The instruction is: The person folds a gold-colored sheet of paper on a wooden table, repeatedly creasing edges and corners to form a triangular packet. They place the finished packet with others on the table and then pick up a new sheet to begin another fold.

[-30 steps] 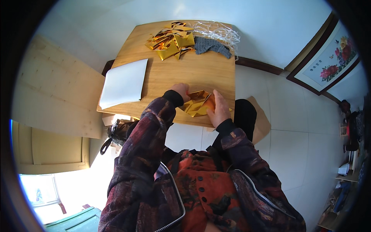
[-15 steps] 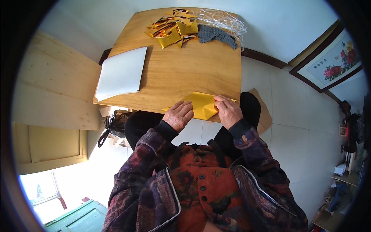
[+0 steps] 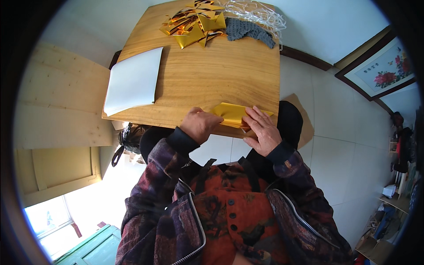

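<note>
A sheet of gold paper (image 3: 232, 113), folded into a narrow strip, lies at the near edge of the wooden table (image 3: 212, 79). My left hand (image 3: 197, 125) is closed at the strip's left end, its fingertips gripping the paper. Over the right end rests my right hand (image 3: 263, 134), fingers stretched out across the fold and thumb apart below. Part of that end is hidden beneath the fingers. At the far side is a heap of folded gold paper pieces (image 3: 191, 36).
A stack of white sheets (image 3: 134, 81) lies at the table's left. Dark grey knitted cloth (image 3: 249, 32) and a tangle of clear plastic strands (image 3: 263, 17) sit at the far right. A black plastic bag (image 3: 129, 140) stands beside the table; a framed flower picture (image 3: 382, 66) leans at right.
The gold paper has gone from a wider shape to a narrower folded strip. My left hand has curled closed at its left end, while my right fingers have straightened over the right end.
</note>
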### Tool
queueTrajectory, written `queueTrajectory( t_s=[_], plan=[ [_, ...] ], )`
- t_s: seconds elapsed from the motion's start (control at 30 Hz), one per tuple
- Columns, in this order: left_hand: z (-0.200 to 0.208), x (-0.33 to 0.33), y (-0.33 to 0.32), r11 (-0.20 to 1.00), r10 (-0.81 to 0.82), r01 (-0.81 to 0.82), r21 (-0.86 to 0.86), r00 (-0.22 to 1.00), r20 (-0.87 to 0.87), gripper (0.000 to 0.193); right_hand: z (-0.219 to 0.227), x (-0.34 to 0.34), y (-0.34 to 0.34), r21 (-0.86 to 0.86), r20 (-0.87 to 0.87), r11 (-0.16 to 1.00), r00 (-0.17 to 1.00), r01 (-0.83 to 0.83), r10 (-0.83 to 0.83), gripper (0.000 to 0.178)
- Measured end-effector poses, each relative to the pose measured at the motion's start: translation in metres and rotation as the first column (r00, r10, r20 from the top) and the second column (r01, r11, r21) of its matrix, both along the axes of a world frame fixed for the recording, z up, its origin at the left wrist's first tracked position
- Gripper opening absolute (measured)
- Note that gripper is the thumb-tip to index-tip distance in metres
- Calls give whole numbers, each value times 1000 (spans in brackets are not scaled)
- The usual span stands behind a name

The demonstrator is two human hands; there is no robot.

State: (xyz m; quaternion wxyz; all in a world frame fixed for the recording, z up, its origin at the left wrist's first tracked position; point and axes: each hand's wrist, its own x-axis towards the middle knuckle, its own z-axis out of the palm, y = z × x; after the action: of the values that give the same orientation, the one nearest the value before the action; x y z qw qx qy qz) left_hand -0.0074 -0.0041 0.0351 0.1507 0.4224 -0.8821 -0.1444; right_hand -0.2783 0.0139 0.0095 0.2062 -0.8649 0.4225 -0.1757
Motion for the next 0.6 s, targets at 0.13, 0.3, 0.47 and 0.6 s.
queueTrajectory(
  t_s=[0.13,0.3,0.47,0.6],
  plan=[
    [11,-7,-33,971,91,-91,220,996,14,14,-2,-1,-4,74,185,997,982,33,-46,64],
    [6,-13,-55,958,81,-63,279,995,-52,20,2,-2,0,52,212,998,976,36,-47,63],
    [-3,-13,-56,947,115,-92,307,992,-57,22,4,5,0,-28,103,997,993,68,-65,62],
    [-5,-14,-57,966,103,-81,244,992,-77,23,6,5,1,-19,103,995,990,94,-92,62]
  ],
)
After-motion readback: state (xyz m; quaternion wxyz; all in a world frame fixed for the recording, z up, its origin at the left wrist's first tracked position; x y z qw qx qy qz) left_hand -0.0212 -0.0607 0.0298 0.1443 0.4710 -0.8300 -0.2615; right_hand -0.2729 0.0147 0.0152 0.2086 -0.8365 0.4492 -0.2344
